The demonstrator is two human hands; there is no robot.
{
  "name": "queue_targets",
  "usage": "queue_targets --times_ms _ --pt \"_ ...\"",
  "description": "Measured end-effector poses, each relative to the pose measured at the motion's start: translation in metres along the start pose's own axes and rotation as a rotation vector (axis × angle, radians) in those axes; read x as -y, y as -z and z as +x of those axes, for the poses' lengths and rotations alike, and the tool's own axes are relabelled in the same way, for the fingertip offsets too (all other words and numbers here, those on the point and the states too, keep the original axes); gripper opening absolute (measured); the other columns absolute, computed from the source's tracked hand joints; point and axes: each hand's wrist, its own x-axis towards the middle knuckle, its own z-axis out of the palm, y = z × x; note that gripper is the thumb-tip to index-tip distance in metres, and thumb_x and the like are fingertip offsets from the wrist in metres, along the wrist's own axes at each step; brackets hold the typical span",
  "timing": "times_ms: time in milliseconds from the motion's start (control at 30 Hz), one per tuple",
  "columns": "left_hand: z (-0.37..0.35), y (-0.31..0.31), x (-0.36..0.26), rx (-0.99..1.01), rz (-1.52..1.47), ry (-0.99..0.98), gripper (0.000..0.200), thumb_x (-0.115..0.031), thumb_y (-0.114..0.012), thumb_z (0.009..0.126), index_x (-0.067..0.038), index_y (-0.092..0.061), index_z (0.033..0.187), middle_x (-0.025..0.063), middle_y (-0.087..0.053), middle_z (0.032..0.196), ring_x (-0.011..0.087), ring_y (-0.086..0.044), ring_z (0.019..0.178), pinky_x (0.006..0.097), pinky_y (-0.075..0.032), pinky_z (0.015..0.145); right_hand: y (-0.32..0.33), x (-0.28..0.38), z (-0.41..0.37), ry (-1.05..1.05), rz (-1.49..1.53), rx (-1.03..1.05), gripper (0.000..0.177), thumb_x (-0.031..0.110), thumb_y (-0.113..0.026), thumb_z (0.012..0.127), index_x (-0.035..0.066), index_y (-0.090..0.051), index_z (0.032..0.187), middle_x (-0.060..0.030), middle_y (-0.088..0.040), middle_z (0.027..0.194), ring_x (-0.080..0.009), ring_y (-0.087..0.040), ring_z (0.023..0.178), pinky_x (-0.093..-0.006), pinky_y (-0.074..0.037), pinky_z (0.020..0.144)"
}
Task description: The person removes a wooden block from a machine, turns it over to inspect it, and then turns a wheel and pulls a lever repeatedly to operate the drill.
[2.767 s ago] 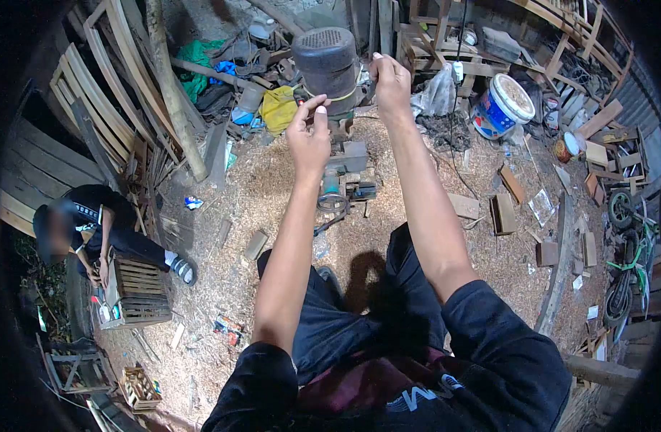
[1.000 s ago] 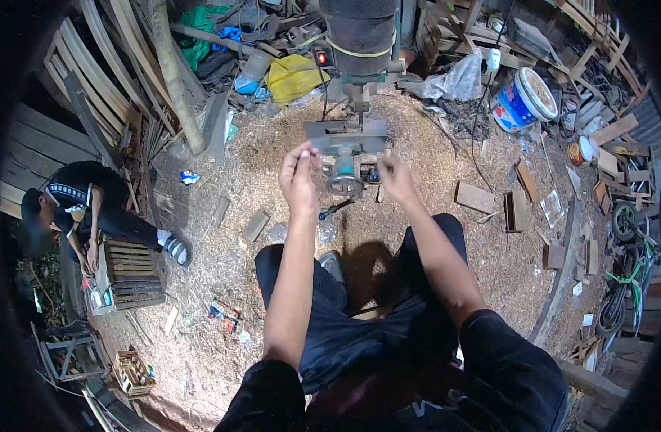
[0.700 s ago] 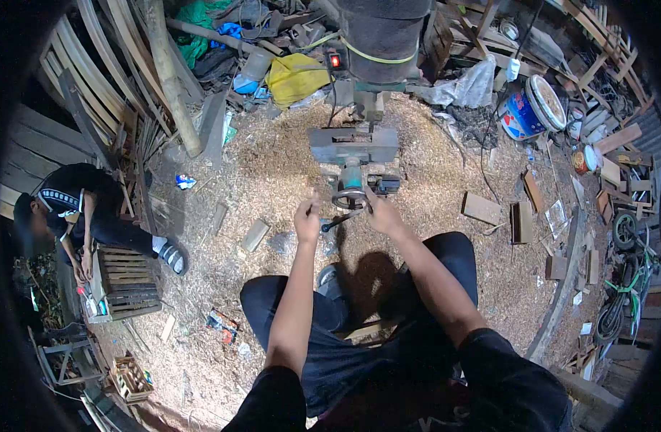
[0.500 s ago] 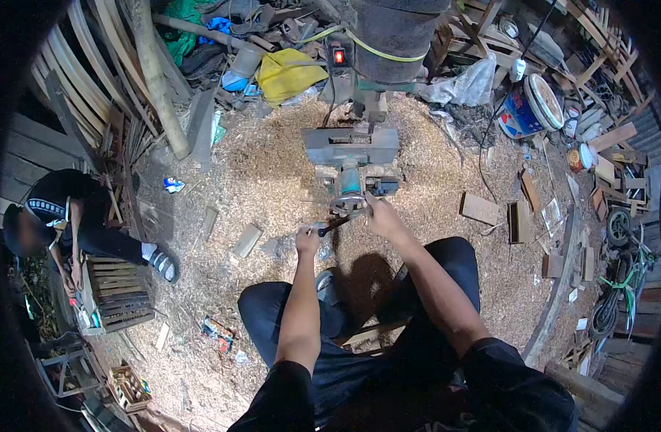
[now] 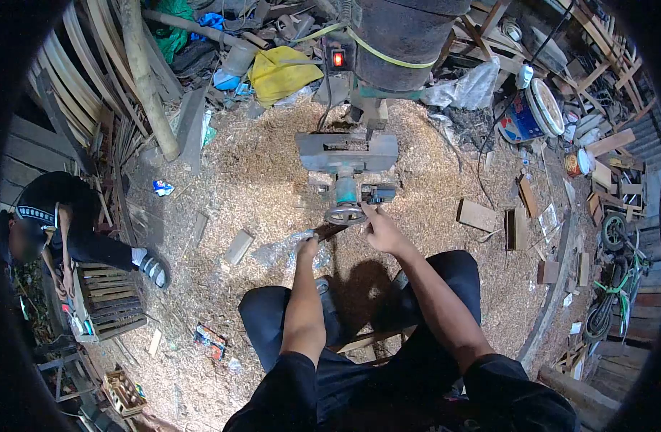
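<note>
My left hand (image 5: 307, 247) is closed around the end of a dark lever (image 5: 332, 231) at the front of a floor machine. My right hand (image 5: 382, 232) is at the right side of the metal handwheel (image 5: 345, 214), its fingers closed on the rim. Behind the wheel is a green-painted part (image 5: 345, 189), and past it the machine's flat grey table (image 5: 317, 153) with a slot in it. Over the table hangs the dark machine head (image 5: 399, 50), with a lit red switch (image 5: 338, 60) on its left.
Wood shavings (image 5: 251, 165) cover the floor. Wood blocks lie left (image 5: 238, 247) and right (image 5: 477, 215). A seated person (image 5: 64, 216) works by a slatted crate (image 5: 111, 299) at left. A paint bucket (image 5: 521, 115), a cable and a small green bike (image 5: 618, 288) are at right.
My left hand and the lever have shifted slightly, and the lever's angle is different. My right hand is a little lower, still at the handwheel. The whole view has tilted slightly.
</note>
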Motion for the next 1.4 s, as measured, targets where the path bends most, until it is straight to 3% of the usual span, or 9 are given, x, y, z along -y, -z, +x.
queue_targets --times_ms 67,100,133,233,600,633,733,967,1400 --pt "0.022 -0.011 0.025 0.024 0.268 -0.284 0.043 -0.039 -0.057 0.091 0.002 -0.065 0.097 0.0171 -0.067 0.089 0.0290 -0.065 0.084 0.0427 -0.050 0.073 -0.001 -0.005 0.004 0.049 -0.028 -0.019 0.071 0.002 -0.051 0.073 -0.005 -0.033 0.141 -0.0350 -0.049 0.125 -0.0523 -0.044 0.114 -0.0483 -0.038 0.102" --pt "-0.014 0.006 -0.016 0.070 -0.414 0.183 0.039 -0.038 -0.056 0.092 0.000 -0.065 0.093 0.0110 -0.062 0.073 0.0230 -0.061 0.063 0.0388 -0.049 0.060 -0.013 -0.018 0.006 0.116 -0.080 -0.094 0.069 0.002 -0.051 0.072 -0.004 -0.036 0.140 -0.0315 -0.054 0.119 -0.0492 -0.049 0.104 -0.0484 -0.041 0.096" --pt "-0.031 0.021 -0.035 0.109 -0.437 0.160 0.038 -0.038 -0.056 0.092 -0.001 -0.065 0.093 0.0103 -0.061 0.070 0.0215 -0.059 0.059 0.0371 -0.048 0.057 -0.019 -0.025 0.007 0.180 -0.133 -0.168 0.067 0.003 -0.051 0.072 -0.004 -0.040 0.138 -0.0280 -0.059 0.113 -0.0461 -0.055 0.094 -0.0486 -0.044 0.090" --pt "-0.046 0.040 -0.045 0.128 -0.376 0.078 0.033 -0.034 -0.054 0.092 -0.003 -0.065 0.090 0.0086 -0.057 0.064 0.0174 -0.053 0.049 0.0330 -0.045 0.049 -0.001 -0.012 0.008 0.026 -0.025 0.028 0.070 0.002 -0.051 0.072 -0.007 -0.034 0.140 -0.0381 -0.047 0.126 -0.0533 -0.044 0.119 -0.0489 -0.037 0.106" --pt "-0.091 0.059 -0.082 -0.230 -0.048 -0.224 0.034 -0.035 -0.057 0.088 -0.003 -0.068 0.089 0.0154 -0.065 0.073 0.0269 -0.064 0.066 0.0394 -0.049 0.066 0.007 -0.016 -0.001 0.085 0.017 -0.115 0.056 -0.002 -0.047 0.072 -0.004 -0.050 0.128 -0.0345 -0.059 0.100 -0.0470 -0.059 0.094 -0.0472 -0.048 0.083" --pt "-0.101 0.066 -0.091 -0.161 -0.082 -0.165 0.036 -0.037 -0.056 0.086 -0.005 -0.070 0.095 0.0235 -0.067 0.096 0.0411 -0.064 0.093 0.0465 -0.049 0.084 0.003 -0.020 -0.002 0.094 0.027 -0.136 0.056 -0.002 -0.047 0.073 -0.004 -0.050 0.128 -0.0344 -0.059 0.100 -0.0471 -0.059 0.094 -0.0474 -0.049 0.082" --pt "-0.104 0.066 -0.096 -0.183 -0.042 -0.266 0.033 -0.032 -0.056 0.089 -0.002 -0.068 0.087 0.0158 -0.065 0.071 0.0275 -0.065 0.066 0.0392 -0.050 0.067 -0.004 -0.036 0.000 0.126 -0.014 -0.162 0.054 0.000 -0.047 0.075 -0.003 -0.051 0.128 -0.0328 -0.060 0.100 -0.0467 -0.060 0.093 -0.0469 -0.049 0.082" --pt "-0.188 0.113 -0.183 0.071 -0.013 -0.290 0.033 -0.035 -0.055 0.088 -0.007 -0.071 0.093 0.0221 -0.068 0.090 0.0398 -0.065 0.090 0.0473 -0.050 0.081 0.006 -0.035 -0.008 0.106 0.025 -0.158 0.056 0.000 -0.047 0.073 -0.002 -0.051 0.129 -0.0279 -0.063 0.094 -0.0421 -0.062 0.088 -0.0465 -0.050 0.077" --pt "-0.191 0.065 -0.205 0.021 0.089 -0.620 0.020 -0.020 -0.061 0.080 -0.001 -0.066 0.085 0.0261 -0.065 0.083 0.0435 -0.064 0.080 0.0470 -0.051 0.071 0.014 -0.043 -0.013 0.159 0.002 -0.256 0.041 -0.001 -0.049 0.073 -0.001 -0.060 0.112 -0.0226 -0.065 0.081 -0.0395 -0.064 0.076 -0.0454 -0.050 0.066"
